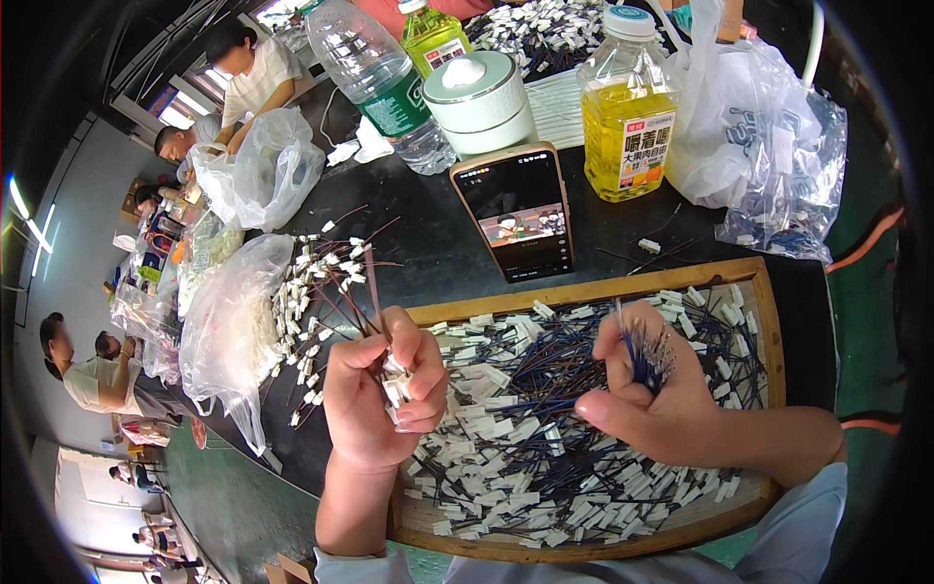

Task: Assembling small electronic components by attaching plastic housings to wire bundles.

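My left hand [368, 404] is closed round a few white plastic connectors [396, 391], with thin dark wires sticking up above the fingers. My right hand [671, 404] curls round a bundle of thin dark-blue wires [644, 358], their fine tips fanned out above the palm; the bundle's lower end is partly hidden. Both hands are over a wood-framed tray [774, 341], the left at its left edge. Many wired white connectors [486, 479] lie jumbled inside it. Left of my left hand, another heap of wired connectors [304, 302] spreads over the black table.
A phone [516, 212] stands upright behind the tray, leaning near a white-green canister [479, 102]. Around it are a clear water bottle [384, 88], a yellow drink bottle [629, 107] and plastic bags [255, 170]. More connectors [555, 34] lie at the back. People sit at far left.
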The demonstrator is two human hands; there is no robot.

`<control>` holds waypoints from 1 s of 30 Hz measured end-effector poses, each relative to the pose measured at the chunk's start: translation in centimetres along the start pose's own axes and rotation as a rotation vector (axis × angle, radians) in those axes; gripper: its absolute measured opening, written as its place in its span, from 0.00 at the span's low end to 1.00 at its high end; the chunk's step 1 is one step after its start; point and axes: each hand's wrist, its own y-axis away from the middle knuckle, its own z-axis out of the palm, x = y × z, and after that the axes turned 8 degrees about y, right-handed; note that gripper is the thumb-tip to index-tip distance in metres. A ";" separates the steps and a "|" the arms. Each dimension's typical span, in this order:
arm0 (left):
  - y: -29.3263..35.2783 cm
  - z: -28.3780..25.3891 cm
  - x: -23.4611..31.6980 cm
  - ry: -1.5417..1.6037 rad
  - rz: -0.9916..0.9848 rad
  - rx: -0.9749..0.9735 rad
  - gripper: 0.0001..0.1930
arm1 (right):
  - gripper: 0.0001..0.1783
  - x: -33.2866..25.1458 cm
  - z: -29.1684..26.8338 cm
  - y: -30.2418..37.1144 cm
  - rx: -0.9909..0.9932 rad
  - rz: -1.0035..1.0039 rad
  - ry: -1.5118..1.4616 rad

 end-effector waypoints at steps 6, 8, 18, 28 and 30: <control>-0.2 1.5 -0.1 0.130 0.069 0.253 0.07 | 0.13 1.6 0.5 0.0 0.142 -0.240 -0.072; -0.3 1.6 -0.3 0.148 0.033 0.265 0.08 | 0.10 1.6 0.4 0.1 0.135 -0.188 0.008; 0.7 1.8 -1.8 -0.276 0.039 0.012 0.12 | 0.08 0.1 -0.2 -0.1 -0.009 -0.241 0.101; 2.4 3.1 -3.7 -0.755 0.228 0.026 0.12 | 0.07 0.5 -0.9 0.1 -0.152 -0.500 0.206; 2.7 3.0 -3.7 -0.819 0.231 -0.020 0.14 | 0.08 0.7 -0.9 0.1 -0.176 -0.511 0.218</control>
